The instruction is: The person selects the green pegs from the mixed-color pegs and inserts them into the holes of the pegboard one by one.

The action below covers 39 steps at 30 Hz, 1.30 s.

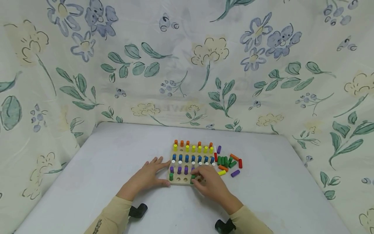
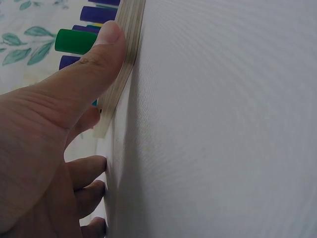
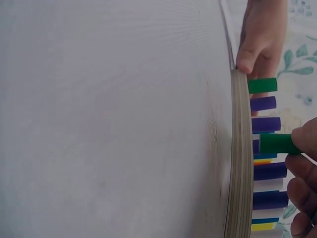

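Note:
A wooden pegboard [image 1: 181, 183] lies on the table with rows of orange, yellow, blue, white, purple and green pegs standing in it. My left hand [image 1: 148, 177] has its fingers spread beside the board's left side; the thumb touches the near left corner, close to a standing green peg [image 1: 171, 177]. Over the front row, my right hand [image 1: 212, 184] pinches another green peg [image 3: 275, 144] between thumb and fingers. In the right wrist view, that peg's lower end stands apart from the board's surface. The right hand hides part of the board's near right side.
Loose pegs lie right of the board: several green pegs [image 1: 223, 161], a yellow peg [image 1: 222, 173], a purple peg [image 1: 235, 173] and a red peg [image 1: 240, 163], among others. Black wrist mounts [image 1: 138, 211] show by the sleeves. A floral curtain [image 1: 175, 65] surrounds the white table [image 1: 131, 139].

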### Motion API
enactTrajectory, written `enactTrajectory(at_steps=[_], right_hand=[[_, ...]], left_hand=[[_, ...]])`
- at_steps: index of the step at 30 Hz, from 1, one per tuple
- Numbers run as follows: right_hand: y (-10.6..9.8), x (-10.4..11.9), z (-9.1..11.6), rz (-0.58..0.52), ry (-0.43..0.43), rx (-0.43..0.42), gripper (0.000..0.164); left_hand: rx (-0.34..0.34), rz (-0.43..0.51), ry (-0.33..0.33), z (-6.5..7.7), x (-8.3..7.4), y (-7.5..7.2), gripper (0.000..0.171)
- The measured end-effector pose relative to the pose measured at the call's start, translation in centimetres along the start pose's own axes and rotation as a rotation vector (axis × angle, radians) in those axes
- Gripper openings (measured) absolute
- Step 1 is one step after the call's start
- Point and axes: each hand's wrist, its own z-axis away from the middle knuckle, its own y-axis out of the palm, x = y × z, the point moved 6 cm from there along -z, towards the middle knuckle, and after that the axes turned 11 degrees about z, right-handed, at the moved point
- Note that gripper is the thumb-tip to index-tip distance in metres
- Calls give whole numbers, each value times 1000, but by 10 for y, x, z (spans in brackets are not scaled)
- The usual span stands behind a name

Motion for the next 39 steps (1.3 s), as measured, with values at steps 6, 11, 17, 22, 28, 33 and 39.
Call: enactTrajectory(at_steps=[6, 11, 17, 22, 28, 33, 39], right_hand=[[2, 4, -3, 35, -3, -3, 20], [3, 9, -6, 31, -17, -8, 18], [4, 12, -10, 64, -28, -23, 20], [7, 15, -13, 91, -36, -23, 21], [10, 19, -17, 139, -37, -11, 22], [12, 23, -22, 177, -46, -4, 19], [14, 28, -25, 159, -58, -19, 19]], left_hand=[[-5, -5, 7, 0, 0, -1, 92], [-4, -6, 15, 0, 0, -1, 92], [-6, -3, 26, 1, -2, -2, 91], [-9, -5, 33, 2, -3, -3, 90], [-15, -7, 35, 3, -3, -3, 89], [-13, -10, 29, 3, -4, -3, 89], [-13, -1, 20, 3, -3, -3, 89]])
